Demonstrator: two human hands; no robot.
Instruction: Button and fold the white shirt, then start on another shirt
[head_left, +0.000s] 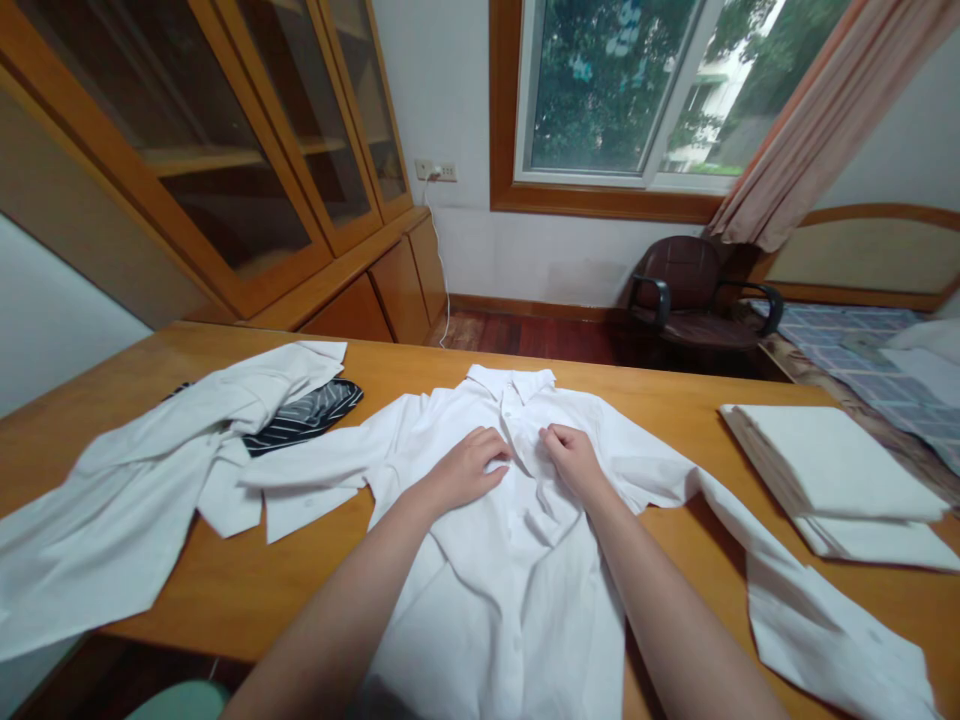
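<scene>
The left hand (469, 465) lies knuckles up on the chest of a white shirt (517, 560), its fingers curled down and pinching a fold of cloth just beside the button line. The right hand (574, 455) sits just across that line, close to the left one, its fingers likewise bent and gripping the fabric below the collar (511, 382). Both forearms run up from the near edge over the shirt's lower half.

The white shirt is spread front up in the middle of the bench (675, 395), collar pointing away from the person, one sleeve stretched out to the left of the hands and the other trailing off to the right and toward the near corner.

Left of the shirt lies a second white garment (127, 480), crumpled and loose, partly covering a dark striped cloth (307, 415). Right of the shirt, well apart from the hands, is a stack of folded white cloth (832, 465). Beyond the shirt, off the bench, a dark armchair (690, 290) stands under a window (645, 85), and a wooden cabinet (247, 150) with glass doors runs along the wall behind the crumpled garment.
</scene>
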